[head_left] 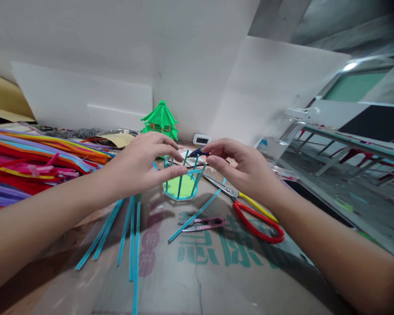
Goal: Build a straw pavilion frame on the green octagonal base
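A small round model (180,189) has a light-green base edged in blue, with several blue pipe-cleaner posts standing up and a blue strip across some of their upper parts. My left hand (153,159) is at its left side, thumb and fingers apart close to the posts. At the right, my right hand (238,159) has its thumb and curved forefinger apart near the post tops. Nothing is visibly held in either hand. Behind the posts is a dark tool with a red light (197,152), partly hidden by my right fingers.
Scissors (258,223) with red and yellow handles, pink thread snips (205,224) and blue pipe-cleaner strips (132,240) lie on the sheet-covered table. Coloured pipe cleaners (36,168) are heaped left. Behind stand a green roofed model (160,118) and a white digital timer (202,139).
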{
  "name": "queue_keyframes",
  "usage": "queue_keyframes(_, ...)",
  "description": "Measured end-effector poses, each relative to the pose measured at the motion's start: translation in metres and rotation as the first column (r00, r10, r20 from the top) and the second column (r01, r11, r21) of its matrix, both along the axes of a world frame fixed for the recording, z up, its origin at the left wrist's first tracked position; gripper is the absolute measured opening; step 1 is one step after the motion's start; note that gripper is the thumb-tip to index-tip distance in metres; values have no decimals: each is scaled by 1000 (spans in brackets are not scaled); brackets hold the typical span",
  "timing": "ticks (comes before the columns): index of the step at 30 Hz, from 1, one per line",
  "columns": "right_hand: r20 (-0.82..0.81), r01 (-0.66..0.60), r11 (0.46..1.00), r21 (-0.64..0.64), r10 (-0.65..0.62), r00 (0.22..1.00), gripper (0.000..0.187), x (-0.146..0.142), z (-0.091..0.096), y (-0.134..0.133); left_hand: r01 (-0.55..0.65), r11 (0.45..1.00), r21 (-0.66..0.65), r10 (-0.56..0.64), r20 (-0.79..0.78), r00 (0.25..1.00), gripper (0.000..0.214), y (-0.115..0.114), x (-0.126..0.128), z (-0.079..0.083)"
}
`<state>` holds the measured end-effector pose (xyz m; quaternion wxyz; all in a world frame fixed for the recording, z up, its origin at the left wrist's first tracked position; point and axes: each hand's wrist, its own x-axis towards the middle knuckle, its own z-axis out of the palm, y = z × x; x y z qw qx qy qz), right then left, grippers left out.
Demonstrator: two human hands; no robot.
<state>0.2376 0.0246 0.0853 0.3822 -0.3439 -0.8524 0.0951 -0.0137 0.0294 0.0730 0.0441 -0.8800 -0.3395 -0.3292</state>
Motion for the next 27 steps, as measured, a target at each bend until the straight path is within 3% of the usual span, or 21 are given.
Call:
queue_keyframes(2,-187,-26,992,-122,2,982,31,1,-19,-1,-17,1000,0,17,-55,998,43,-1,0,-3)
queue_keyframes(4,-261,-40,972,-230,-22,965,37,3,-41,0,-35,999,-5,34,-113,993,49,-2,0,-7)
queue_keyframes(8,-133,50,963,-263,-88,987,31,4,-68,5,-48,999,-16,45,-139,989,53,-1,0,-13)
queue_keyframes(14,68,110,937,-332,-92,993,28,-4,-71,8,-17,989,-150,5,-81,997,53,-1,2,-13)
queue_keyframes(20,61,98,930,-354,-82,995,17,-13,-70,-4,23,988,-150,-43,-134,990,42,-4,-1,-8)
queue_keyframes(27,102,57,953,-298,-28,994,24,-16,-71,-17,2,993,-120,-23,-175,984,53,-11,-6,10)
